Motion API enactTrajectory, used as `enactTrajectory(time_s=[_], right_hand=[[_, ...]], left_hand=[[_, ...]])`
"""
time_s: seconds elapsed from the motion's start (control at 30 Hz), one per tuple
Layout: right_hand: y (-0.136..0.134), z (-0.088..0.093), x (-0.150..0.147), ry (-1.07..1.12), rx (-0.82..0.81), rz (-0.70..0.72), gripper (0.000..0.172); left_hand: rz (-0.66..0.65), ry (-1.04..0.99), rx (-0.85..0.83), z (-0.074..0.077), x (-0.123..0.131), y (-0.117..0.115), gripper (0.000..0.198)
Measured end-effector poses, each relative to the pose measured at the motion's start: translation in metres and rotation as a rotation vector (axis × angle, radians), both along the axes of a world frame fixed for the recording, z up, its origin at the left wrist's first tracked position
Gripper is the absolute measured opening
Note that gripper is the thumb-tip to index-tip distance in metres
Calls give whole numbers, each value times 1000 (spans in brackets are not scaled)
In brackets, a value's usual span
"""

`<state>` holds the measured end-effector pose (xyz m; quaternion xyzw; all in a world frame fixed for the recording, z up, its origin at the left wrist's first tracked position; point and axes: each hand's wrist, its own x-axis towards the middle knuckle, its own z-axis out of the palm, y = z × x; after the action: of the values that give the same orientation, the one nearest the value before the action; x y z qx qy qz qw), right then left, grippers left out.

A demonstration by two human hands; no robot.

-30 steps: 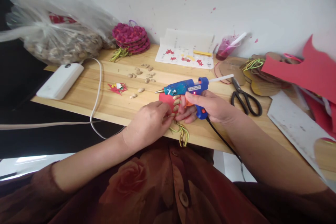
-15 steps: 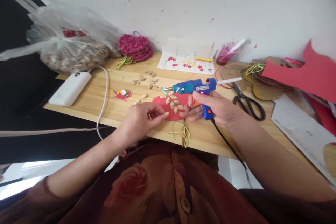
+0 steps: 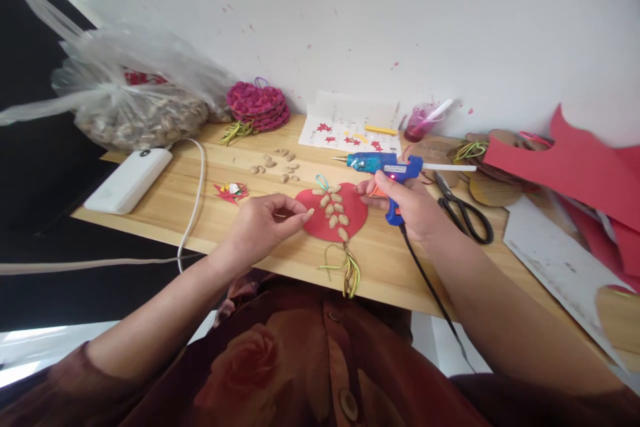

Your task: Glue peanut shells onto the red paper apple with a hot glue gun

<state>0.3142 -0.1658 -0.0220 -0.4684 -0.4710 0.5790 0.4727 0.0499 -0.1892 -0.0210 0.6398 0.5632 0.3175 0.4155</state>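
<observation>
On the table lies a red card disc (image 3: 357,213) with several peanuts (image 3: 333,221) in rows on it, a turquoise loop (image 3: 321,181) at its top and a yellow-green tassel (image 3: 352,273) at its bottom. My left hand (image 3: 261,225), at the disc's left edge, pinches a single peanut (image 3: 311,212) between thumb and fingertips. My right hand (image 3: 406,203) grips a blue hot glue gun (image 3: 383,163) by its handle, beyond the disc's upper right. The gun's nozzle points left, and a white glue stick (image 3: 449,167) juts from its back.
Loose peanuts (image 3: 270,161) and red scraps (image 3: 231,191) lie to the left, near a white power bank (image 3: 129,180) and a bag of peanuts (image 3: 145,120). Scissors (image 3: 465,212), red card (image 3: 555,167) and a white sheet (image 3: 550,267) are right. The gun's black cord (image 3: 430,287) crosses the front edge.
The glue gun has moved right, its nozzle away from the loop, and my right fingers have drawn off the disc. My left hand has shifted slightly left, still pinching the peanut. The view has tilted.
</observation>
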Motion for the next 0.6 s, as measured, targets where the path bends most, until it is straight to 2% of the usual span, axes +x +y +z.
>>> enactTrajectory(time_s=[0.1, 0.27, 0.4, 0.5, 0.6], right_hand=[[-3, 1, -2, -16, -36, -7, 40], [-2, -1, -4, -6, -71, -99, 43], [2, -5, -4, 10, -77, -146, 45], [0, -1, -3, 4, 11, -154, 42], [-11, 10, -3, 18, 87, -24, 38]], left_hand=[[14, -2, 26, -1, 5, 9, 26], [19, -72, 42, -6, 13, 26, 26], [44, -166, 21, -4, 16, 32, 25], [53, -357, -80, 0, 14, 30, 30], [36, -665, -313, 3, 13, 28, 39]])
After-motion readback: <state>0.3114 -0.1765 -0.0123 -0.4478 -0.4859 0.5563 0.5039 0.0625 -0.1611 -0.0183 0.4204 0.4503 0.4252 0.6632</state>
